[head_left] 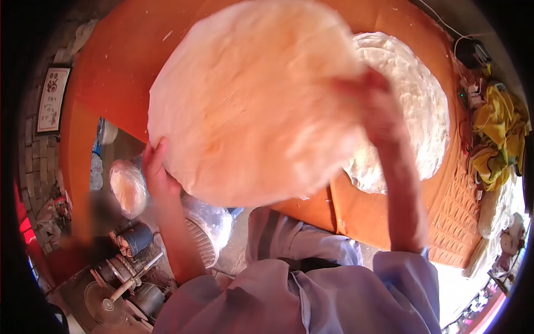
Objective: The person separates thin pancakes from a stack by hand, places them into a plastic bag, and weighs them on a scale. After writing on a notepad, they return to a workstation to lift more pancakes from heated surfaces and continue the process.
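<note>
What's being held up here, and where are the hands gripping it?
A thin round sheet of dough, held by its rim: the left hand at the lower left edge, the right hand at the right edge.

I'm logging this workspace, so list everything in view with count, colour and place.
dough sheet: one, pale cream, round, held up between both hands at the centre of the view
dough pile: one, white, on the orange surface at right
orange surface: one, orange, under and behind the dough
plastic bag: one, clear with pale contents, lower left
fan: one, grey, bottom left
yellow cloth: one, yellow, right edge
framed sign: one, white with dark frame, left edge
left hand: one, gripping the sheet's lower left edge
right hand: one, blurred, at the sheet's right edge
sleeves: two, light blue, bottom
</note>
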